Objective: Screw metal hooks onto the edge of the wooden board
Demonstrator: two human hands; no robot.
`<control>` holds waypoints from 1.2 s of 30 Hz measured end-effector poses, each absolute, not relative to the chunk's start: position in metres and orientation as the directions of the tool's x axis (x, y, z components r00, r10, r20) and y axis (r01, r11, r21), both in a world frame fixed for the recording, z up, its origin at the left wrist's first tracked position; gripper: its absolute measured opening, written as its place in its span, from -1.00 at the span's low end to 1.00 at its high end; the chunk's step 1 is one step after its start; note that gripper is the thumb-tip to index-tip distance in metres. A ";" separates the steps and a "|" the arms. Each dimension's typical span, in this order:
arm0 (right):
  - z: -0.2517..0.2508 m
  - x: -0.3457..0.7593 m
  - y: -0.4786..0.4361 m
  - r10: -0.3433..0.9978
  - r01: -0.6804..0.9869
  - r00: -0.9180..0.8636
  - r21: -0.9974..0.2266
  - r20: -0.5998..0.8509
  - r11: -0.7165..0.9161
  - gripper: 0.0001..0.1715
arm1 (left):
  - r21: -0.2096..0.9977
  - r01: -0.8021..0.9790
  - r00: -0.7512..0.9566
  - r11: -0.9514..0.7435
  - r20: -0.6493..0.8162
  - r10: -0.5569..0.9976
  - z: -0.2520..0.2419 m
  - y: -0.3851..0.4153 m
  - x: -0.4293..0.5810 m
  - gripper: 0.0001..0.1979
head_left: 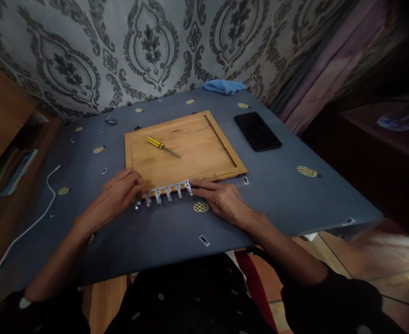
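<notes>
A wooden framed panel (186, 153) lies flat on the grey table (288, 195). A row of several small metal brackets (165, 191) sits along the panel's near edge. My left hand (115, 197) rests at the row's left end, its fingers curled onto the leftmost bracket. My right hand (221, 199) lies at the row's right end with its fingers stretched flat, fingertips touching the rightmost bracket. A yellow-and-black screwdriver (160, 145) lies on the panel, apart from both hands.
A black phone (257, 131) lies right of the panel. A blue cloth (224, 86) sits at the far edge by the patterned wall. A white cable (44, 204) runs along the table's left side. Small yellow discs (200, 207) and tiny labels are scattered about.
</notes>
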State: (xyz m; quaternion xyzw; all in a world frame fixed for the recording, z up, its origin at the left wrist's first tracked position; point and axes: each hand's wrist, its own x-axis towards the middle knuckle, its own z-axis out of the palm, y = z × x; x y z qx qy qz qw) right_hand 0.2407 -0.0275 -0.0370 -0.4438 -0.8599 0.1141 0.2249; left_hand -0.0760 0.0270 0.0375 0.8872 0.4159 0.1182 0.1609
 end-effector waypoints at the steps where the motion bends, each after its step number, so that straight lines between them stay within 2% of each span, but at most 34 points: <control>1: -0.037 0.241 -0.028 0.816 0.711 -0.503 -0.400 0.285 0.578 -0.30 | 0.399 0.682 0.639 -0.613 0.081 0.765 0.037 0.029 -0.069 -0.81; 6: -0.035 0.240 -0.028 0.817 0.712 -0.508 -0.401 0.272 0.576 -0.31 | 0.470 0.589 0.722 -0.658 0.062 0.689 0.035 0.041 -0.031 -0.85; 13: -0.035 0.240 -0.030 0.807 0.701 -0.509 -0.400 0.299 0.590 -0.36 | 0.495 0.519 0.805 -0.697 -0.009 0.594 0.032 0.059 0.005 -0.87; 21: -0.036 0.240 -0.029 0.796 0.695 -0.510 -0.389 0.327 0.605 -0.40 | 0.456 0.534 0.821 -0.712 -0.079 0.565 0.036 0.062 0.022 -0.87; 36: -0.035 0.241 -0.030 0.800 0.687 -0.511 -0.409 0.315 0.600 -0.32 | 0.347 0.559 0.825 -0.753 -0.145 0.546 0.037 0.064 0.033 -0.85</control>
